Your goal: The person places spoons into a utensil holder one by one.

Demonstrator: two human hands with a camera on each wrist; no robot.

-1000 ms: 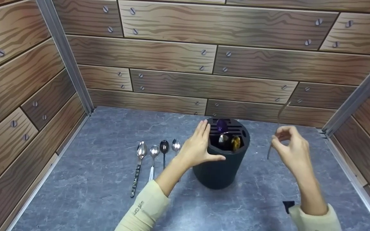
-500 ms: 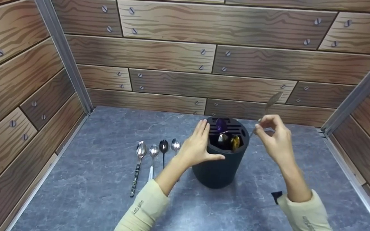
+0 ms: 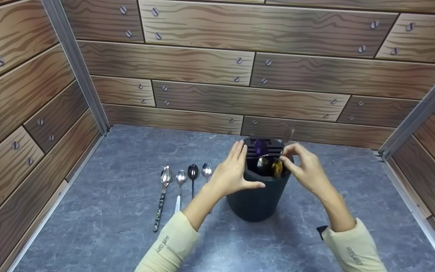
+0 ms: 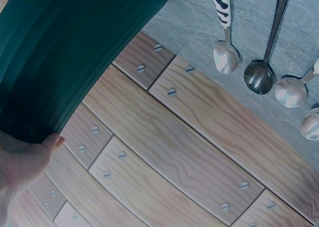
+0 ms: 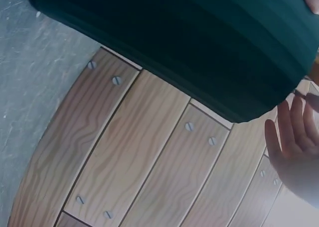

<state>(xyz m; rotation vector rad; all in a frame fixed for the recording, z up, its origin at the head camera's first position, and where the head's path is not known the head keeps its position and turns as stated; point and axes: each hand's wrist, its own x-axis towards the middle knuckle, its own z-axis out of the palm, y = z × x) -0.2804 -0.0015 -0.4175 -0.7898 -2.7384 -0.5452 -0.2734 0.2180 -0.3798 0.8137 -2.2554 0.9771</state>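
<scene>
A dark green utensil holder (image 3: 257, 202) with a slotted top stands on the table. My left hand (image 3: 229, 173) rests against its left rim, fingers straight and thumb spread across the front. In the left wrist view, the left hand (image 4: 25, 160) touches the holder's edge. Over the holder's right rim, my right hand (image 3: 306, 168) pinches a thin spoon, its blurred bowl (image 3: 289, 134) pointing up; its lower end is hidden. In the right wrist view the right hand (image 5: 294, 142) is beside the holder's top. A purple spoon (image 3: 260, 147), a silver spoon (image 3: 263, 163) and a gold spoon (image 3: 277, 167) stand inside.
Left of the holder several spoons lie in a row, among them a black spoon (image 3: 193, 172) and a spoon with a dark patterned handle (image 3: 159, 207). The left forearm partly covers the row. Wood-patterned walls (image 3: 202, 68) enclose the grey table (image 3: 100, 211) at back and sides.
My right hand has moved left with the pinched spoon, from beside the holder to over its right rim. The left hand has stayed on the holder.
</scene>
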